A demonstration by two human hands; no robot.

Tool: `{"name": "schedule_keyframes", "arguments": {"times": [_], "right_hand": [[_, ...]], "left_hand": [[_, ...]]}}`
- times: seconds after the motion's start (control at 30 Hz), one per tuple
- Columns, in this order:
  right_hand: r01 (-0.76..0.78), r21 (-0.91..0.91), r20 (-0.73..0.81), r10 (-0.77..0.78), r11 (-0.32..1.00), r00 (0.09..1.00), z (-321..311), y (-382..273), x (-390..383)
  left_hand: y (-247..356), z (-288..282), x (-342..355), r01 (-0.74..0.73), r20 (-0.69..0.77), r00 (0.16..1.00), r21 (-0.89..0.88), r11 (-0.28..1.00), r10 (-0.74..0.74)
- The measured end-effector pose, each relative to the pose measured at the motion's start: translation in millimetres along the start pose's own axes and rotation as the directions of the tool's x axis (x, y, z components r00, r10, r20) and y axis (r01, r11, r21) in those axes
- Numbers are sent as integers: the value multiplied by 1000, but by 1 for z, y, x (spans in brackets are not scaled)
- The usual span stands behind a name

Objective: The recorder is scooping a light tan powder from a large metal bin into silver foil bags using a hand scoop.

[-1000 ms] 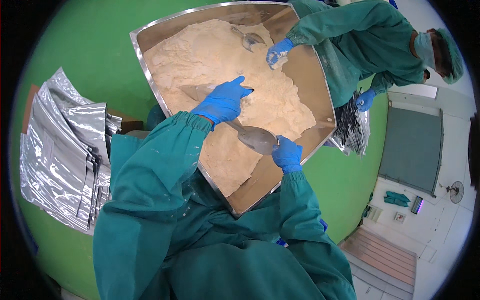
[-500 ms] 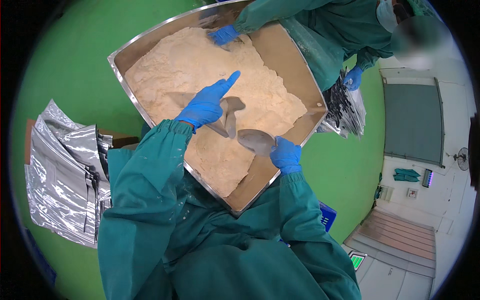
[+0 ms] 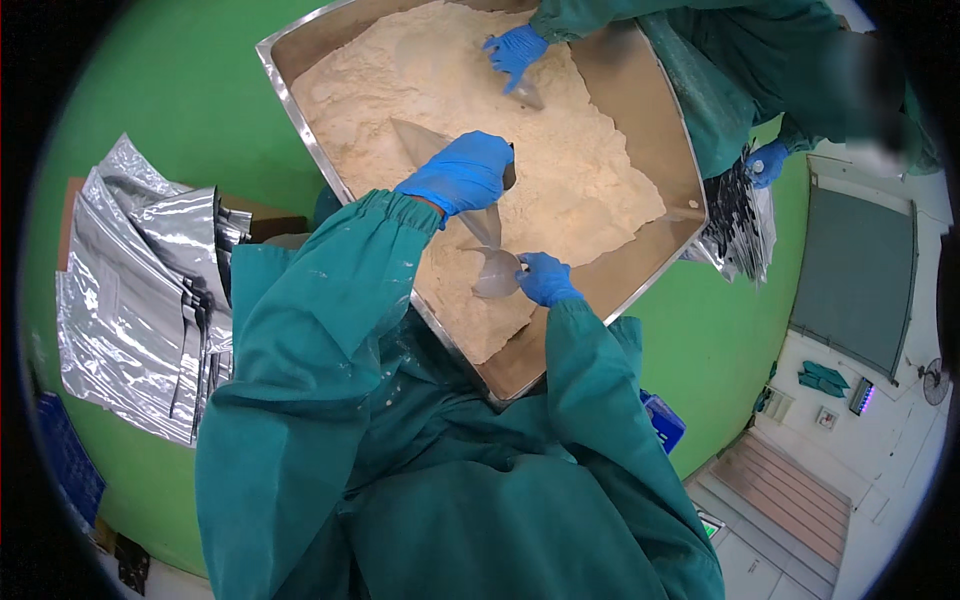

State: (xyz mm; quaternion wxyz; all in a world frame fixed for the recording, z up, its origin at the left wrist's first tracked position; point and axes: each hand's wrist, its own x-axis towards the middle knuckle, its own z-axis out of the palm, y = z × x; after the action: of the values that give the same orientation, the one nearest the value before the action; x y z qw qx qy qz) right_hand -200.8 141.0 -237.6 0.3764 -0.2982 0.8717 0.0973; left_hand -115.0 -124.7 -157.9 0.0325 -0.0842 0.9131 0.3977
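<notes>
A wide metal bin in front of me holds a heap of pale, cream-coloured powder. My left hand, in a blue glove, is closed around a shiny greyish foil bag lying on the powder. Its outline is partly hidden by that hand. By its handle, my right hand grips a translucent scoop. The scoop's bowl rests at the powder, just below the bag's lower end. How much powder the bag or the scoop holds, I cannot tell.
Across the bin, a co-worker's gloved hand is at a scoop in the powder. Their other hand is by a stack of silver bags. More silver foil bags lie left of me, and a blue crate stands at right.
My left hand's extended finger has curled in around the bag. My right hand has brought the scoop left, nearer the bag's lower end. The bin sits higher and farther right in view.
</notes>
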Motion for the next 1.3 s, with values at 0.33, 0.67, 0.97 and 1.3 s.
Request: {"name": "schedule_keyframes", "arguments": {"times": [0.33, 0.67, 0.97, 1.3], "right_hand": [[53, 507, -90, -9, 860, 996, -141, 52, -125], [95, 262, -346, 2, 960, 938, -173, -2, -110], [-71, -468, -602, -259, 881, 755, -154, -105, -122], [-247, -207, -535, 102, 947, 838, -130, -20, -149]], "left_hand": [[2, 10, -1, -66, -75, 996, -130, 989, 56], [6, 12, -2, -183, -165, 974, -158, 970, 157], [13, 12, -2, -104, -176, 983, -314, 944, 50], [15, -7, -10, -143, -314, 949, -381, 913, 18]]}}
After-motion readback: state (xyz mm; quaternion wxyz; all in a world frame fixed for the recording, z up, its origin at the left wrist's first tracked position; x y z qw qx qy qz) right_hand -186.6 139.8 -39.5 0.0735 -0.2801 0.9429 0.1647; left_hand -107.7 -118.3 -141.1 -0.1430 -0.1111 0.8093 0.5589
